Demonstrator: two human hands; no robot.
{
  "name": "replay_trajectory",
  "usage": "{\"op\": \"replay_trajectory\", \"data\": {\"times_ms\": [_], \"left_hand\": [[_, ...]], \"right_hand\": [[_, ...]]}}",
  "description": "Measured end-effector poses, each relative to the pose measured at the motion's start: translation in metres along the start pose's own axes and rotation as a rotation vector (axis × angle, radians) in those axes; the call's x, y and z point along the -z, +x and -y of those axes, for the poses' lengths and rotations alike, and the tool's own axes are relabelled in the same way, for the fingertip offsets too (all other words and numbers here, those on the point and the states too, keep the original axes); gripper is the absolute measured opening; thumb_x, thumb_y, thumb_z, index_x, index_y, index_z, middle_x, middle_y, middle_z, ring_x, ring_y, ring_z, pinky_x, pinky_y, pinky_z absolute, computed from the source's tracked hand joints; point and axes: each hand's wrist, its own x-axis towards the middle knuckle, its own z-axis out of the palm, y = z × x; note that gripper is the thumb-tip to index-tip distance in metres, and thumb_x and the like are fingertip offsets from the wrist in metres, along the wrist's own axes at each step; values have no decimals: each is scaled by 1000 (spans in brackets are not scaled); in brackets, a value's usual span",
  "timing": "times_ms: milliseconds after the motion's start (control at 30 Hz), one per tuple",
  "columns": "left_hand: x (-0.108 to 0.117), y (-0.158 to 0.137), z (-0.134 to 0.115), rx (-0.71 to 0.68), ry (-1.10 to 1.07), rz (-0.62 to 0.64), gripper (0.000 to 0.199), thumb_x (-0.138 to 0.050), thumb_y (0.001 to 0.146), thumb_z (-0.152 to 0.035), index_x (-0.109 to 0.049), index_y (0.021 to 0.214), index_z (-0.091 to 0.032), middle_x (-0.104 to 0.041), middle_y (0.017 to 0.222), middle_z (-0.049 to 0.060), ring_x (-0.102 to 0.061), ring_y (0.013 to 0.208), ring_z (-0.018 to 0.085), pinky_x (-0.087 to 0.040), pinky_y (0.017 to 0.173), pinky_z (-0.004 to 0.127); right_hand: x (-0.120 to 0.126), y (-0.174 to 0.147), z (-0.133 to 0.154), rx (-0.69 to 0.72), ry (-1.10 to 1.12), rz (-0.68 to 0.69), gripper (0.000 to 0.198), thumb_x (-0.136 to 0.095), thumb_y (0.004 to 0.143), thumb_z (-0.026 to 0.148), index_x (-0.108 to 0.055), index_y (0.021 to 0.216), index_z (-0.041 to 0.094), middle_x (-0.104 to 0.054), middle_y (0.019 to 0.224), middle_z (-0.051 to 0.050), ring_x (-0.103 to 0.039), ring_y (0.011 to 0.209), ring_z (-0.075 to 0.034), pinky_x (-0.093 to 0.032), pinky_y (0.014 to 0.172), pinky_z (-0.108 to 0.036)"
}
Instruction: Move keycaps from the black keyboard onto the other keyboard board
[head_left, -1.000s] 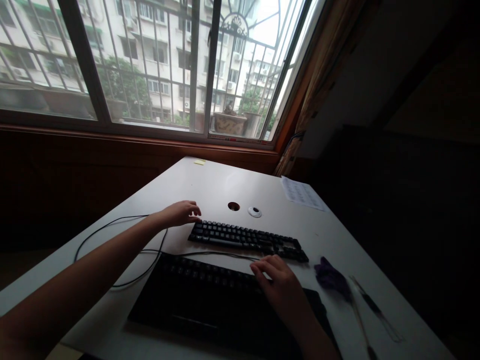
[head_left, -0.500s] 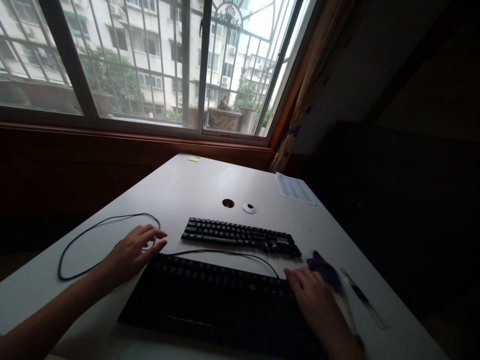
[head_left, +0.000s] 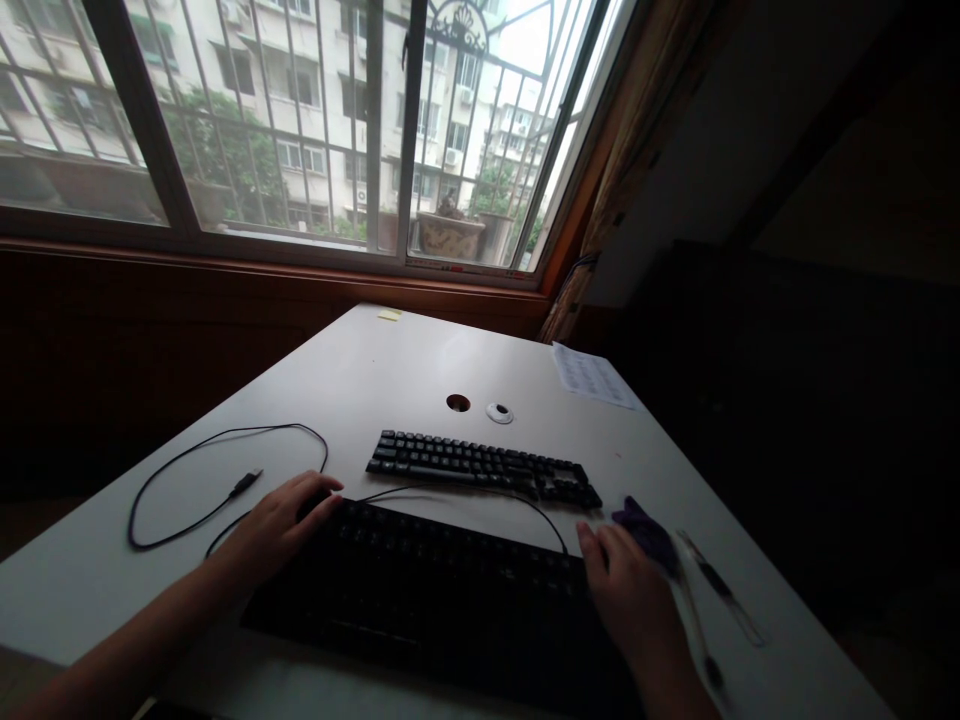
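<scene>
A large black keyboard (head_left: 420,590) lies at the near side of the white table, its cable (head_left: 450,488) looping along the far edge. At its far left corner is my left hand (head_left: 289,515), thumb and fingers closed about the edge. My right hand (head_left: 626,580) grips the right end, its fingertips partly hidden. Beyond it sits a second, smaller black keyboard (head_left: 480,468) with keycaps gone at its right part. A USB plug (head_left: 245,482) on a black cable rests left of my left hand.
Right of my right hand lie a purple cloth (head_left: 645,530) and a thin tool with a wire loop (head_left: 720,585). Farther back are a round cable hole (head_left: 458,403), its white cover ring (head_left: 499,412), a printed sheet (head_left: 596,375) and a yellow note (head_left: 389,314). A barred window stands behind.
My left hand has come down from above the corner and closed on the keyboard's edge. The looped cable has shifted and its USB plug now shows. My right hand stays at the right end.
</scene>
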Motion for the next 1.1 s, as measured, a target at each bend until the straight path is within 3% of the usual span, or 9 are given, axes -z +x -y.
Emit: {"op": "replay_trajectory", "data": {"times_ms": [167, 433, 600, 800, 967, 1100], "left_hand": [[4, 0, -1, 11, -67, 12, 46, -48, 101, -62, -72, 110, -23, -76, 106, 8, -72, 98, 29, -58, 84, 37], [2, 2, -3, 50, -86, 25, 47, -51, 99, -64, -73, 106, -23, -77, 103, 8, -72, 95, 29, -59, 82, 38], [9, 4, -9, 100, -138, 112, 49, -51, 99, -65, -74, 111, -23, -77, 105, 8, -73, 94, 29, -60, 77, 36], [18, 4, -13, 83, -135, 224, 47, -53, 100, -61, -71, 122, -24, -72, 122, 10, -69, 111, 31, -59, 93, 39], [13, 1, -8, -25, 33, 188, 39, -54, 101, -55, -72, 122, -28, -69, 122, 8, -68, 109, 28, -58, 95, 38], [3, -2, -2, -93, 125, 133, 36, -53, 103, -51, -71, 123, -28, -67, 123, 7, -65, 110, 27, -57, 96, 37]], "right_hand": [[7, 3, 1, -62, 155, 19, 54, -31, 103, 63, -59, 74, 26, -67, 79, -8, -66, 73, -26, -45, 70, -36], [12, 10, -16, -446, 305, 275, 69, -31, 95, 73, -67, 61, 26, -73, 64, -11, -74, 72, -31, -51, 70, -38], [12, 12, -20, -462, 290, 300, 66, -32, 92, 73, -64, 58, 26, -70, 60, -10, -71, 66, -30, -50, 66, -37], [11, 11, -18, -475, 246, 310, 59, -33, 91, 69, -60, 60, 26, -63, 57, -6, -66, 65, -27, -46, 67, -35], [2, 9, -24, -427, 202, 340, 58, -32, 93, 68, -59, 62, 27, -63, 59, -6, -65, 66, -27, -44, 66, -35], [-10, 6, -30, -299, 128, 199, 53, -36, 94, 62, -62, 64, 26, -68, 74, -9, -65, 70, -26, -45, 71, -36]]}}
